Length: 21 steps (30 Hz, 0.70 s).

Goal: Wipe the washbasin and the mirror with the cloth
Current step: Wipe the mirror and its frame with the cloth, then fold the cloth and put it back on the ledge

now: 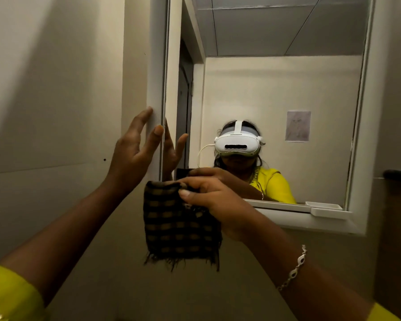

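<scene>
Cloth (180, 222) hangs from my right hand (214, 200), pinched at its top edge between thumb and fingers, just in front of the lower left corner of the mirror (276, 93). My left hand (131, 156) is open, holds nothing, and its fingertips rest on the white frame (156, 66). I think it is better to bunch the cloth into the palm first, then press flat on the glass. I do not see the washbasin.

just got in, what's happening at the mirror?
A person stands at a wall mirror. The right hand pinches the top of a dark checked cloth, which hangs at the mirror's lower left corner. The left hand is open, fingers against the white frame. The washbasin is out of view.
</scene>
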{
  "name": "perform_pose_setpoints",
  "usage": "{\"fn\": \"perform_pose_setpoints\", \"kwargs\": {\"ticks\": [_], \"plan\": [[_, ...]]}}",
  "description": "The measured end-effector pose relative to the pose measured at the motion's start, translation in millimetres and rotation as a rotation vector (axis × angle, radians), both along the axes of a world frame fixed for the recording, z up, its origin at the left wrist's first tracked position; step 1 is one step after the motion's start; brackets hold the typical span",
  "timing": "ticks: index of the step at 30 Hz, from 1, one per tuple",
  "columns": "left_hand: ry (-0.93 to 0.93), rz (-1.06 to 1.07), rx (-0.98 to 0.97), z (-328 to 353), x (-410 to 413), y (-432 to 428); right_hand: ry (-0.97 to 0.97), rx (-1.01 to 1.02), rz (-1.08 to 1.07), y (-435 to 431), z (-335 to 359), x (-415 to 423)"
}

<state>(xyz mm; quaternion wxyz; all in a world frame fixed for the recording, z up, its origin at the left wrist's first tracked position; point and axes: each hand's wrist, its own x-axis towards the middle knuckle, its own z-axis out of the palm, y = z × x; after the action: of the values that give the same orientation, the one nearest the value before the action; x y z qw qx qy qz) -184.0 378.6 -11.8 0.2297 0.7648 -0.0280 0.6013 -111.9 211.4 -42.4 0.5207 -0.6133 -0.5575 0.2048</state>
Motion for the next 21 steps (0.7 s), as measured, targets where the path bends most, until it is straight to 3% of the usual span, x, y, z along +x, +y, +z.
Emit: {"fn": "perform_pose_setpoints", "kwargs": {"ticks": [6, 16, 21], "plan": [[-0.081, -0.079, -0.069, -9, -24, -31, 0.160, 0.001, -0.002, -18, 17, 0], [0.538, -0.500, -0.254, -1, -39, -63, 0.134, 0.042, -0.105, -66, 41, -6], [0.500, -0.675, -0.304, -2, -26, -98, 0.055, -0.005, -0.235, -99, 37, -1]]}}
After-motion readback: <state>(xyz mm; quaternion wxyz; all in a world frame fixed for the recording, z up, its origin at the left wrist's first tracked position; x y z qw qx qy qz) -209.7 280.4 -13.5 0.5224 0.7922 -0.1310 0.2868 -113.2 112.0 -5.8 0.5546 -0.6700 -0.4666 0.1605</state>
